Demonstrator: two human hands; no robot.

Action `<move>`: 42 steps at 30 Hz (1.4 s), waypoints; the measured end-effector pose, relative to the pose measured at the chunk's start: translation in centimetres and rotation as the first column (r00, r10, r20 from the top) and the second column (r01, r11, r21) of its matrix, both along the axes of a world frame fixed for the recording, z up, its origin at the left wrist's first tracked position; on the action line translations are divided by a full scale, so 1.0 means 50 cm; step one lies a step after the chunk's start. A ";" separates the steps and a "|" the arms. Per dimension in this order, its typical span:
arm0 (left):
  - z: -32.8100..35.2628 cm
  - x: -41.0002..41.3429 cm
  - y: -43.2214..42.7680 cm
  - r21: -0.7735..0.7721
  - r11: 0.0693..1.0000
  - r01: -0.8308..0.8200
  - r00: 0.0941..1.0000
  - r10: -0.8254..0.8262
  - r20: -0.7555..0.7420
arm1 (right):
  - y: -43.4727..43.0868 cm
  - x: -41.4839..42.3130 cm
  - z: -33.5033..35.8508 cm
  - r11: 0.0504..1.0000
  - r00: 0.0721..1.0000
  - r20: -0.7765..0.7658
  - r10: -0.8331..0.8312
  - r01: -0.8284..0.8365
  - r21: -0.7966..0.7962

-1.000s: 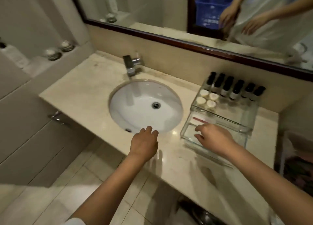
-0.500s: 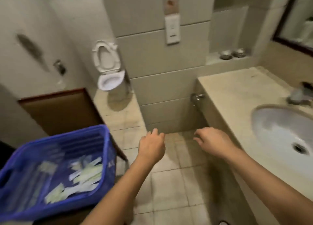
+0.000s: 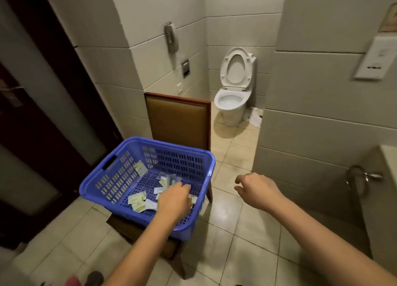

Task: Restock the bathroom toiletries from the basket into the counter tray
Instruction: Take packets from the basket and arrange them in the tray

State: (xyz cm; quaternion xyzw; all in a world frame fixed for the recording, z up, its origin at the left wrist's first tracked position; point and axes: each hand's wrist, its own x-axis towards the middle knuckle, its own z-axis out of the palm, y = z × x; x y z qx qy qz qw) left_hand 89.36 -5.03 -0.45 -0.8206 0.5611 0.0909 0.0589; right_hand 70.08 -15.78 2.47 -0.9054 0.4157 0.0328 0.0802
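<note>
Step in hand: picking stock from the basket.

Blue slotted plastic basket (image 3: 182,161) sits on the seat of a wooden chair with a brown padded back (image 3: 178,120), on the tiled floor. On its bottom lie loose flat paper sachets (image 3: 137,198), some pale with green print, some bluish-white, scattered rather than stacked.

Left hand (image 3: 174,199) is reached down inside the basket, fingers bent onto the sachets near the right wall. Something pale shows at the fingertips, but I cannot tell if a sachet is pinched or only touched.

Right hand (image 3: 255,191) hangs over the floor just right of the basket, fingers loosely curled, holding nothing.

Counter tray is not in view. Only a corner of the pale stone tabletop (image 3: 388,154) shows at far right, well apart from the basket.

Next move, as I judge it:
- Close finger and thumb on one sachet or a small bunch.
- Lift clear of the basket rim.
- Turn right toward the tabletop.

Thin, slippery packets lying flat on a slotted floor may need sliding or an edge lifted first. The free right hand could take a second lot.
</note>
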 end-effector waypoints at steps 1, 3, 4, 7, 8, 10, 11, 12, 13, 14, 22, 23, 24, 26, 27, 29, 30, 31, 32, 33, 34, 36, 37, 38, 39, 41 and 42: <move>-0.006 0.022 -0.003 0.016 0.999 -0.037 0.999 0.037 -0.007 | -0.019 0.012 -0.004 1.000 1.000 -0.010 0.029 -0.029 0.002; -0.024 0.067 -0.011 0.052 0.992 -0.117 0.992 0.119 -0.042 | -0.061 0.032 -0.013 0.997 0.996 -0.028 0.079 -0.079 0.004; -0.033 0.089 -0.016 0.070 0.985 -0.155 0.985 0.160 -0.064 | -0.085 0.040 -0.018 0.995 0.994 -0.037 0.100 -0.100 0.006; -0.052 0.144 -0.031 0.099 0.958 -0.271 0.956 0.280 -0.092 | -0.154 0.065 -0.037 0.990 0.988 -0.070 0.139 -0.138 0.016; -0.060 0.159 -0.034 0.099 0.945 -0.313 0.941 0.323 -0.104 | -0.178 0.076 -0.047 0.988 0.985 -0.079 0.154 -0.152 0.025; -0.079 0.180 -0.041 0.105 0.913 -0.394 0.905 0.406 -0.130 | -0.216 0.100 -0.074 0.982 0.977 -0.098 0.189 -0.187 0.035; -0.090 0.185 -0.041 0.113 0.894 -0.434 0.884 0.446 -0.137 | -0.230 0.114 -0.089 0.977 0.972 -0.110 0.209 -0.205 0.049; -0.099 0.186 -0.039 0.118 0.879 -0.462 0.867 0.476 -0.147 | -0.238 0.126 -0.101 0.973 0.967 -0.118 0.228 -0.221 0.069; -0.116 0.186 -0.035 0.134 0.866 -0.482 0.851 0.499 -0.165 | -0.244 0.142 -0.116 0.966 0.959 -0.128 0.251 -0.240 0.095; -0.132 0.183 -0.030 0.149 0.858 -0.492 0.838 0.513 -0.185 | -0.247 0.157 -0.129 0.959 0.952 -0.136 0.273 -0.258 0.119; -0.231 0.198 0.006 0.365 0.780 -0.509 0.732 0.615 -0.294 | -0.235 0.307 -0.230 0.875 0.871 -0.202 0.448 -0.381 0.299; -0.239 0.220 0.003 0.376 0.775 -0.508 0.727 0.620 -0.295 | -0.237 0.330 -0.239 0.871 0.866 -0.210 0.454 -0.381 0.310; -0.245 0.242 -0.003 0.385 0.773 -0.505 0.725 0.621 -0.297 | -0.240 0.350 -0.246 0.870 0.864 -0.219 0.454 -0.377 0.318; -0.256 0.296 -0.021 0.405 0.770 -0.493 0.717 0.623 -0.311 | -0.248 0.388 -0.260 0.872 0.866 -0.237 0.440 -0.349 0.343; -0.259 0.320 -0.031 0.416 0.770 -0.483 0.716 0.621 -0.318 | -0.250 0.403 -0.263 0.872 0.867 -0.243 0.434 -0.337 0.354; -0.271 0.371 -0.053 0.441 0.775 -0.452 0.721 0.608 -0.331 | -0.258 0.443 -0.273 0.867 0.862 -0.265 0.433 -0.318 0.383; -0.276 0.395 -0.065 0.452 0.778 -0.436 0.726 0.601 -0.335 | -0.261 0.465 -0.281 0.864 0.856 -0.279 0.435 -0.310 0.396; -0.281 0.415 -0.076 0.457 0.781 -0.425 0.731 0.594 -0.335 | -0.262 0.485 -0.287 0.861 0.850 -0.289 0.440 -0.308 0.404; -0.285 0.431 -0.087 0.456 0.784 -0.422 0.736 0.590 -0.333 | -0.261 0.501 -0.291 0.860 0.845 -0.294 0.446 -0.313 0.403; -0.294 0.447 -0.097 0.457 0.783 -0.422 0.733 0.591 -0.337 | -0.259 0.518 -0.301 0.858 0.841 -0.297 0.451 -0.318 0.403; -0.304 0.459 -0.105 0.465 0.779 -0.421 0.725 0.597 -0.343 | -0.256 0.533 -0.310 0.858 0.841 -0.298 0.451 -0.317 0.405; -0.330 0.475 -0.120 0.503 0.762 -0.407 0.692 0.617 -0.376 | -0.249 0.561 -0.333 0.856 0.847 -0.301 0.437 -0.289 0.429; -0.341 0.477 -0.124 0.525 0.754 -0.394 0.673 0.626 -0.395 | -0.244 0.572 -0.343 0.853 0.849 -0.305 0.430 -0.272 0.446; -0.357 0.482 -0.129 0.544 0.749 -0.380 0.652 0.633 -0.417 | -0.242 0.587 -0.359 0.846 0.845 -0.313 0.434 -0.262 0.465; -0.372 0.486 -0.134 0.558 0.745 -0.364 0.638 0.637 -0.434 | -0.239 0.600 -0.376 0.838 0.837 -0.323 0.441 -0.255 0.483; -0.403 0.494 -0.144 0.570 0.745 -0.347 0.614 0.640 -0.462 | -0.240 0.627 -0.418 0.825 0.815 -0.353 0.459 -0.243 0.511; -0.417 0.497 -0.148 0.569 0.746 -0.347 0.604 0.641 -0.473 | -0.242 0.638 -0.438 0.824 0.807 -0.370 0.460 -0.233 0.517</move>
